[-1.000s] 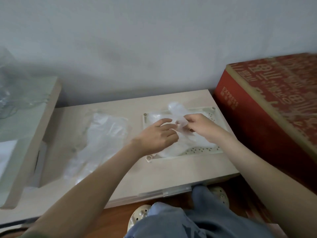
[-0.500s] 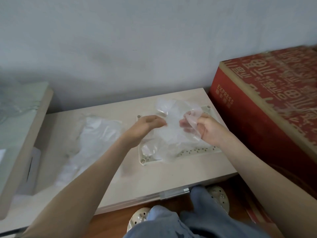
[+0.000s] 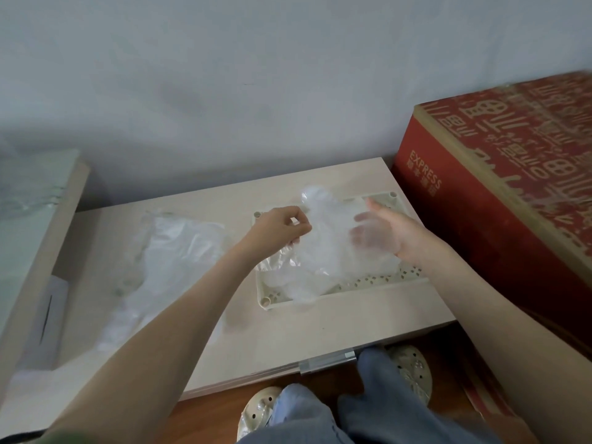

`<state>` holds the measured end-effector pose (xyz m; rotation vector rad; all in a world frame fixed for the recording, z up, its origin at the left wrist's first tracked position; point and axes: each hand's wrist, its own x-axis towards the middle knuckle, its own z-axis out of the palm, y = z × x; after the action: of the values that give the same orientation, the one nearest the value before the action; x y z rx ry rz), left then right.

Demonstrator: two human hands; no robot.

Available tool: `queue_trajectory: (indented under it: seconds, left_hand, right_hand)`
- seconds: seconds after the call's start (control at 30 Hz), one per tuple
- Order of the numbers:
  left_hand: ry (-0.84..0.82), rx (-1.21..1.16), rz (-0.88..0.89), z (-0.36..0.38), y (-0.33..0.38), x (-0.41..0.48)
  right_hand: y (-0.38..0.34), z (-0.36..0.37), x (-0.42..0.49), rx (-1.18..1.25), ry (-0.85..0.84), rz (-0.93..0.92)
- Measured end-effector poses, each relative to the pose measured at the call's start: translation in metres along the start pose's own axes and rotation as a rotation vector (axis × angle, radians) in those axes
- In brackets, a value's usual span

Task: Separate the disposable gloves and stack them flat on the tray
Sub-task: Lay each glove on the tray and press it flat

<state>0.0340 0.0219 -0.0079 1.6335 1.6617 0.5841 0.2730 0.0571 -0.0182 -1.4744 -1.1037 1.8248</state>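
Pinching the edge of a clear disposable glove [image 3: 323,241] between curled fingers [image 3: 299,227] and thumb, the left hand [image 3: 282,230] holds it above the perforated tray [image 3: 368,290]. The right hand [image 3: 395,237] is just beside it, its fingers straight, spread and released, seen hazily through the film. Whether they are inside the glove or behind it cannot be told. The glove's lower part sags onto crumpled clear film lying in the tray. The tray sits on the pale bench [image 3: 288,341], near a red carton [image 3: 480,225] on the right. A loose heap of gloves [image 3: 173,248] lies on the bench to the left, apart from the tray.
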Motion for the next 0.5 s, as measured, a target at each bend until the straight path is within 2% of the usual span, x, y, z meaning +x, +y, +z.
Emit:
queue_trajectory:
  seconds: [0.1, 0.17, 0.37, 0.5]
  left_hand:
    - [-0.007, 0.033, 0.016, 0.000, 0.003, 0.005]
    - [-0.003, -0.018, -0.002, -0.001, 0.000, 0.006]
    - [0.117, -0.284, -0.104, -0.016, -0.013, 0.008]
    - [0.239, -0.264, -0.133, -0.022, -0.017, 0.010]
  right_hand:
    - [0.005, -0.001, 0.003, -0.209, 0.064, -0.088]
    - [0.009, -0.001, 0.005, -0.255, 0.117, -0.144]
    - [0.011, 0.003, 0.003, -0.099, 0.207, -0.294]
    - [0.019, 0.008, 0.003, 0.006, 0.309, -0.330]
